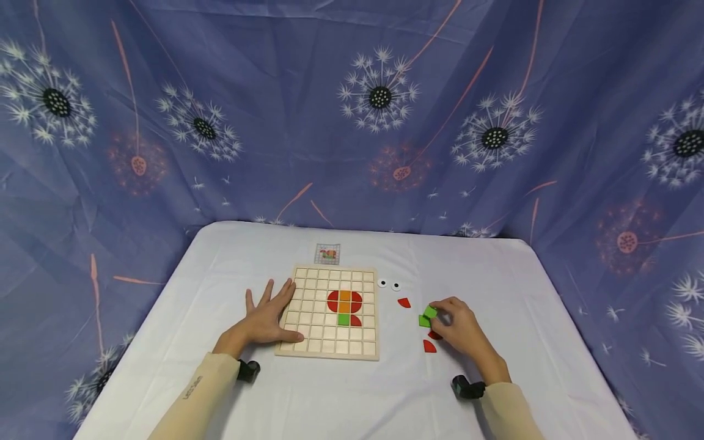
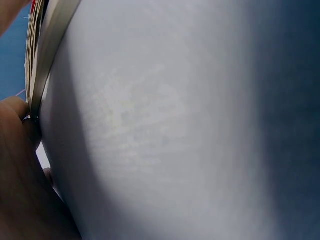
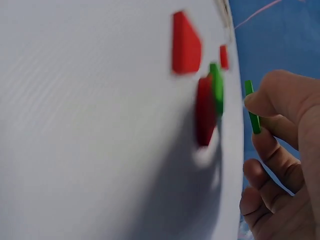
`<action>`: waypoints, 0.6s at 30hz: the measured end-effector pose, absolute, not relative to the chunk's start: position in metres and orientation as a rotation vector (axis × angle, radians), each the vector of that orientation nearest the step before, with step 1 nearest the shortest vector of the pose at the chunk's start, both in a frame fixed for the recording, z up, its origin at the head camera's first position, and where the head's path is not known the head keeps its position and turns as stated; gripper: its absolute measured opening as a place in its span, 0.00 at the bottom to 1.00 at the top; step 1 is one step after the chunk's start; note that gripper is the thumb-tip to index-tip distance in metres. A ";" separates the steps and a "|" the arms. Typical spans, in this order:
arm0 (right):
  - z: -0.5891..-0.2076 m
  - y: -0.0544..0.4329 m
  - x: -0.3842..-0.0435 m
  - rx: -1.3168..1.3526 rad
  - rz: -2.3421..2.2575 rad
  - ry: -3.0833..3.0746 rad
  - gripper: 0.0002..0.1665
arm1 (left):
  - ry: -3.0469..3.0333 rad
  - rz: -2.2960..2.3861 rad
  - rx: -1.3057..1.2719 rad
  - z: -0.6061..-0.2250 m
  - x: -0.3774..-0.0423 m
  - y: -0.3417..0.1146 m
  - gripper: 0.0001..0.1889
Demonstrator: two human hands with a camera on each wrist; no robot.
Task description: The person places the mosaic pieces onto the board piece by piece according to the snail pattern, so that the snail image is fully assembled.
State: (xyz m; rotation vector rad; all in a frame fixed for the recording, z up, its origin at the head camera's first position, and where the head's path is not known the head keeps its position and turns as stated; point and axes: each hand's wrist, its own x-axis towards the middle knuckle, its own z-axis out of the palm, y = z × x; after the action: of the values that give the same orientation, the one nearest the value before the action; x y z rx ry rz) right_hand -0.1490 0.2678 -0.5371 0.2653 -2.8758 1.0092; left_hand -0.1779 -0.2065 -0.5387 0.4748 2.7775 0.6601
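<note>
My right hand (image 1: 458, 325) pinches a green square tile (image 1: 431, 312) between thumb and fingers; in the right wrist view this tile (image 3: 253, 107) is held up off the cloth. Below it lie another green tile (image 1: 424, 321) and a red quarter-round piece (image 3: 204, 112), partly under the hand in the head view. Spread over the left edge of the wooden grid board (image 1: 308, 349) is my left hand (image 1: 266, 319), its fingers straight, thumb on the near left squares. On the board sit red quarter-round pieces (image 1: 356, 320), orange squares (image 1: 344, 301) and one green square (image 1: 343, 319).
Behind the board lies a small pattern card (image 1: 327, 254). Two round eye pieces (image 1: 396, 286) are by its upper right corner. Loose red pieces lie right of the board, one farther back (image 1: 404, 302) and one nearer (image 1: 429, 346). A patterned curtain (image 1: 297, 122) hangs behind the table.
</note>
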 end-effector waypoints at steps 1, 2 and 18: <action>-0.535 0.264 -0.150 0.267 1.017 -2.878 0.19 | 2.779 0.658 0.474 -0.539 -0.178 -0.206 0.70; -0.532 0.260 -0.151 0.273 1.027 -2.876 0.19 | 2.781 0.664 0.477 -0.539 -0.178 -0.206 0.70; -0.521 0.173 -0.160 0.492 1.179 -2.810 0.19 | 2.778 0.669 0.485 -0.536 -0.174 -0.205 0.68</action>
State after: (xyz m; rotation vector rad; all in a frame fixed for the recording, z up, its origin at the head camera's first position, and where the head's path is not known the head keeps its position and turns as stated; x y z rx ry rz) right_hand -0.1598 0.1731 -0.5209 0.4920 -2.8101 1.1792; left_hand -0.1744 -0.2048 -0.5361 0.4854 2.7780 0.6688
